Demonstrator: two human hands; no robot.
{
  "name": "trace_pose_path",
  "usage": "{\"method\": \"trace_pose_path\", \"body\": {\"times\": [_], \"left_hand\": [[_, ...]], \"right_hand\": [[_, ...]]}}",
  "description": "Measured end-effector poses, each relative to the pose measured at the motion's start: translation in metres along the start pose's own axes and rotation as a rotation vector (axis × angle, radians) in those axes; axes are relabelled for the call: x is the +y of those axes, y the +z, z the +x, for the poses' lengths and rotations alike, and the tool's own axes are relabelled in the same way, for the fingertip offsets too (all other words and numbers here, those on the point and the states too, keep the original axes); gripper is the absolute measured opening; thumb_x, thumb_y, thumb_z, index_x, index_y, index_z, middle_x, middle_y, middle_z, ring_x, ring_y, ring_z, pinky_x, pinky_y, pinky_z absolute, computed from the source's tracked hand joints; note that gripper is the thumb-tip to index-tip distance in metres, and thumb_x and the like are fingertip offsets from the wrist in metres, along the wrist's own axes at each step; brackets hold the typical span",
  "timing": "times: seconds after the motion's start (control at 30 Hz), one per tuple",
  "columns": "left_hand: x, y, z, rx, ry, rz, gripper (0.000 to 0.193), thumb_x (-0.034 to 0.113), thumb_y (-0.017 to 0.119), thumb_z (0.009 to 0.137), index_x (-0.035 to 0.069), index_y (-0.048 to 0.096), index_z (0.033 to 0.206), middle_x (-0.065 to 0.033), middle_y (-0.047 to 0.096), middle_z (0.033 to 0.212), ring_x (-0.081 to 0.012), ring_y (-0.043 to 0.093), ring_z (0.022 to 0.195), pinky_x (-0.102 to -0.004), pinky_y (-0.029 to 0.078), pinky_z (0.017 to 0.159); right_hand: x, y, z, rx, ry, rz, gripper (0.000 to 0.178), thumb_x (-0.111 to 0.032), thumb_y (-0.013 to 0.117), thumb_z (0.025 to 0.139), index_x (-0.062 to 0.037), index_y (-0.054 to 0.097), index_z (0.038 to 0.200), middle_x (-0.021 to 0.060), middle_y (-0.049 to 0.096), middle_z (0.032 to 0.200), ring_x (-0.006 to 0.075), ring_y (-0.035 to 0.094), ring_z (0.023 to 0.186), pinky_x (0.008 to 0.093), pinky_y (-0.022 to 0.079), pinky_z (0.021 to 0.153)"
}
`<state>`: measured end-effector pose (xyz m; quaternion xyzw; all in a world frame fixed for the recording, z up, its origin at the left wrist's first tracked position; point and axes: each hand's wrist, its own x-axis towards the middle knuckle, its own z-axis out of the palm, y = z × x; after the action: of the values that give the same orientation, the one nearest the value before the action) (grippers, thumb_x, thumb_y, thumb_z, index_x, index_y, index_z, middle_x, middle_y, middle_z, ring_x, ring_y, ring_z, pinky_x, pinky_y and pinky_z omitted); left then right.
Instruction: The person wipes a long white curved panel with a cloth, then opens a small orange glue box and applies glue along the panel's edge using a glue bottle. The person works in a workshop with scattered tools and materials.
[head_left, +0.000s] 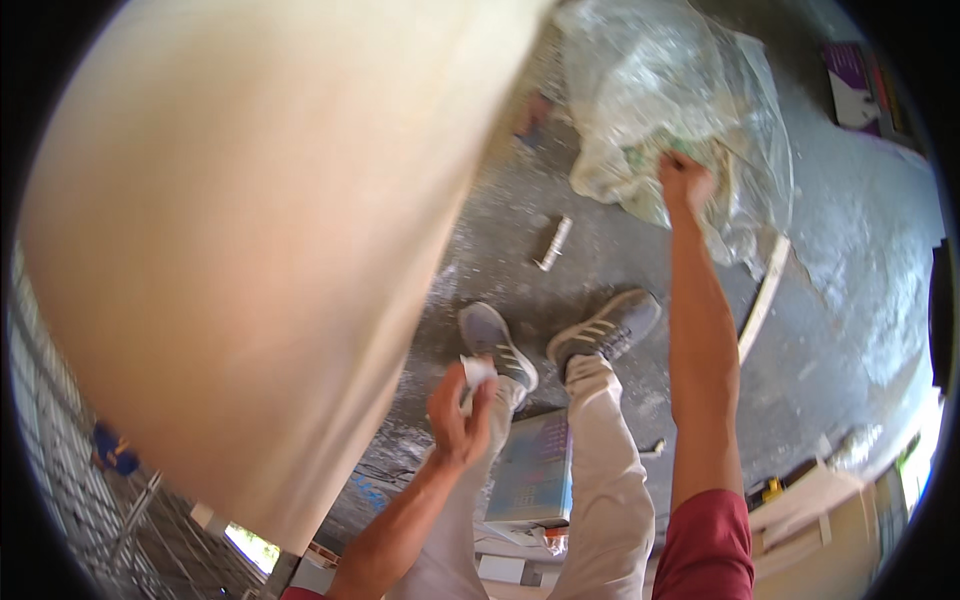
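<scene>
My left hand point(458, 418) is raised in front of my left shoe, its fingers closed on a small white piece point(478, 370). Whether the piece is paper or cloth I cannot make out. My right arm stretches forward to a large clear plastic bag point(650, 65) on the floor. There my right hand point(688, 187) is closed at the bag's opening, over pale green and whitish contents point(650, 155). Its fingertips are partly hidden, so what they grip does not show.
A big beige panel or sheet point(250, 250) fills the left side. On the grey floor lie a short whitish stick point(553, 243) and a longer pale strip point(765, 295). A light blue box point(530, 470) stands between my legs. Wire racking point(70, 470) is at lower left, a purple-and-white box point(850, 85) at far right.
</scene>
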<state>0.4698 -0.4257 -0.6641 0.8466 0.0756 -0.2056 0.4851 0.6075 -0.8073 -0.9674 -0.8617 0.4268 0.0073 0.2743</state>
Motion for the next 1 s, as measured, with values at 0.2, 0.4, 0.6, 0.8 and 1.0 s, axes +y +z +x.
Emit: {"method": "trace_pose_path", "body": {"times": [0.2, 0.4, 0.6, 0.8, 1.0], "left_hand": [[0.121, -0.111, -0.099, 0.287, 0.372, -0.085, 0.030, 0.023, 0.049, 0.107, -0.003, 0.047, 0.119, -0.0168, 0.060, 0.085, -0.0216, 0.062, 0.066, -0.0322, 0.053, 0.058], [0.191, -0.238, -0.099, 0.742, 0.338, -0.009, 0.027, 0.027, 0.046, 0.108, 0.002, 0.042, 0.116, -0.0132, 0.055, 0.085, -0.0186, 0.055, 0.067, -0.0315, 0.049, 0.061], [0.150, -0.352, -0.039, 0.609, 0.390, -0.130, 0.017, 0.020, 0.049, 0.108, 0.004, 0.046, 0.114, -0.0059, 0.055, 0.087, -0.0126, 0.052, 0.073, -0.0294, 0.046, 0.067], [0.152, -0.332, 0.061, 0.409, 0.434, -0.330, 0.025, 0.026, 0.054, 0.107, 0.005, 0.051, 0.119, -0.0029, 0.058, 0.084, -0.0095, 0.054, 0.070, -0.0267, 0.046, 0.064], [0.178, -0.285, 0.075, 0.423, 0.417, 0.026, 0.026, 0.020, 0.052, 0.105, -0.003, 0.044, 0.114, -0.0240, 0.063, 0.087, -0.0394, 0.066, 0.077, -0.0473, 0.050, 0.067]], "right_hand": [[-0.003, -0.055, -0.041, -0.212, 0.288, 1.078, 0.031, -0.012, 0.077, 0.089, 0.0084, 0.071, 0.111, 0.0043, 0.068, 0.077, 0.0118, 0.060, 0.068, 0.0244, 0.051, 0.068], [-0.028, -0.129, -0.117, -0.357, 0.227, 1.186, 0.018, -0.008, 0.070, 0.095, 0.0044, 0.070, 0.108, 0.0062, 0.070, 0.094, 0.0130, 0.062, 0.078, 0.0266, 0.054, 0.073], [-0.076, -0.201, -0.207, -0.324, 0.262, 1.334, 0.019, -0.009, 0.067, 0.097, 0.0026, 0.070, 0.112, 0.0076, 0.071, 0.102, 0.0126, 0.065, 0.083, 0.0232, 0.055, 0.074], [-0.127, -0.243, -0.331, -0.280, 0.274, 1.434, 0.024, -0.010, 0.066, 0.098, 0.0014, 0.067, 0.119, 0.0082, 0.071, 0.105, 0.0122, 0.067, 0.085, 0.0223, 0.057, 0.074], [-0.219, -0.253, -0.478, -0.302, 0.409, 1.494, 0.017, -0.004, 0.067, 0.096, 0.0036, 0.071, 0.111, 0.0105, 0.073, 0.101, 0.0145, 0.068, 0.082, 0.0248, 0.058, 0.070]]}}
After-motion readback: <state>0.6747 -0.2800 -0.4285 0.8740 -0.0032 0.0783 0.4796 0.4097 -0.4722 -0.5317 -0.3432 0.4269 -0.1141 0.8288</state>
